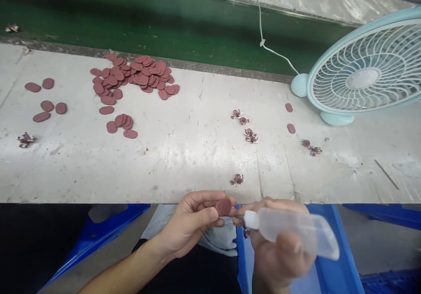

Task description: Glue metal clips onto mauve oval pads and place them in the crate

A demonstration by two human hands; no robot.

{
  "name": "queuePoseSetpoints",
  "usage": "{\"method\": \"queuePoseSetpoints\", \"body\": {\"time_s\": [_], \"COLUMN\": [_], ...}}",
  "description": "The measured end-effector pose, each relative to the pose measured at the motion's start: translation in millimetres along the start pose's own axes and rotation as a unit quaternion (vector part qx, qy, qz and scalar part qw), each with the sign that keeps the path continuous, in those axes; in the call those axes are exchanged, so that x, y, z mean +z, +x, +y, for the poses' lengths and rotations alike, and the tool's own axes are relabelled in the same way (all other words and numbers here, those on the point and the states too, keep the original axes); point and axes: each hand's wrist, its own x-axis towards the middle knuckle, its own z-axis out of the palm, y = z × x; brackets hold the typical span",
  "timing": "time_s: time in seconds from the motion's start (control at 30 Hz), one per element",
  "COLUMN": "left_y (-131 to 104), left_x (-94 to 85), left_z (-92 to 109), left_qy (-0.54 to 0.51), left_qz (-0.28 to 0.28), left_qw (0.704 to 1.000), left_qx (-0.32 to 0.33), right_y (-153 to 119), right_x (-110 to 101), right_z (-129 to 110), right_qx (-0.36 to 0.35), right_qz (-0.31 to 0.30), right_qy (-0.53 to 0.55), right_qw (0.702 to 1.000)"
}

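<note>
My left hand [194,217] pinches a reddish-brown oval disc [223,207] by its edge, just off the front edge of the table. In my right hand [279,246] lies a translucent squeeze bottle [289,228] with a white collar and a thin tip. The bottle is tilted on its side, its tip pointing left at the lower edge of the disc; whether they touch I cannot tell. A small brown-and-white piece [246,232] shows under my right fingers, and what supports it is hidden.
A heap of oval discs [141,75] covers the table's back left. Small brown figures [250,135] are scattered in the middle and right. A light-blue fan [363,79] stands at the right, trailing a white cord [261,22]. Below is a blue bin [342,250]. Behind runs a green belt [197,35].
</note>
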Motion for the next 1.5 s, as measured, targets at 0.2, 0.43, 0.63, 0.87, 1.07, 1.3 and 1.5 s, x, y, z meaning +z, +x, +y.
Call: {"method": "queuePoseSetpoints", "body": {"time_s": [0.2, 0.43, 0.63, 0.87, 1.07, 1.3, 1.5], "left_y": [0.4, -0.8, -0.1, -0.3, -1.2, 0.2, -0.9], "left_x": [-2.2, -11.3, -16.4, -18.5, -16.4, -11.7, -8.9], "left_z": [2.8, 6.5, 13.0, 13.5, 9.7, 4.8, 4.5], "left_qy": [-0.002, -0.013, -0.007, 0.002, 0.056, 0.125, 0.133], "left_qz": [-0.006, 0.021, 0.019, 0.023, 0.026, -0.012, -0.016], "left_qw": [1.000, 1.000, 0.999, 0.999, 0.996, 0.985, 0.984], "left_qx": [0.015, 0.018, 0.035, 0.030, 0.065, 0.120, 0.122], "right_y": [63.5, 105.0, 53.2, 61.6, 45.5, 12.8, 16.0], "right_x": [-49.0, -102.7, -54.9, -24.2, -22.9, 1.0, 4.3], "right_z": [0.9, 39.8, 11.4, 7.1, 5.2, -3.7, -5.3], "right_qx": [0.166, 0.277, 0.043, -0.113, -0.055, 0.035, -0.007], "right_qz": [-0.036, -0.117, -0.055, -0.187, -0.083, -0.132, -0.153], "right_qy": [0.568, 0.777, 0.146, -0.509, -0.324, -0.139, -0.177], "right_qw": [0.805, 0.553, 0.987, 0.832, 0.941, 0.981, 0.972]}}
